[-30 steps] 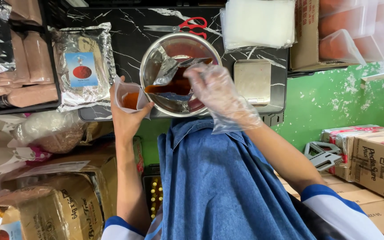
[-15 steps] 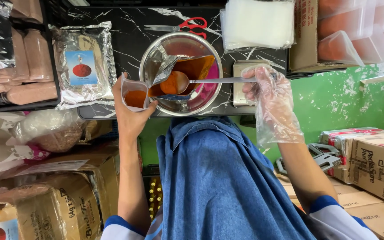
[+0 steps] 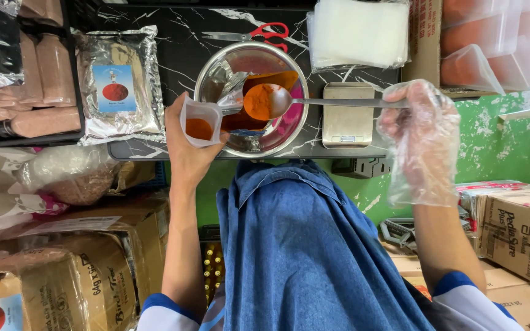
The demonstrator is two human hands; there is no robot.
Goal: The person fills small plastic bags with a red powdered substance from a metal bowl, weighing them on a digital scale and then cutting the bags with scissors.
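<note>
Spoonful of orange-red powder (image 3: 264, 102) sits heaped in the bowl of a long metal spoon (image 3: 338, 102), which we hold level over the steel mixing bowl (image 3: 251, 98) on the black marbled tabletop (image 3: 173, 55). Our right hand (image 3: 421, 132), inside a loose clear plastic glove, has its fingers closed round the far end of the handle, so the spoon's long axis runs straight across from right to left, with the loaded end toward our other hand. Our bare left hand (image 3: 185, 144) has its fingers wrapped about a small clear pouch (image 3: 199, 122), mouth up and already holding some of the same powder (the pouch rests just against the bowl's left rim). The pouch lies just left of the spoon's tip, near but not touching, and the left hand is much the nearer of the two to it. In the mixing bowl a slit foil bag (image 3: 234, 92) lies open with powder in it. Behind stand red-handled scissors (image 3: 259, 34), a small digital scale (image 3: 348, 113) under the handle, and a sealed foil packet (image 3: 118, 83) to the left.
</note>
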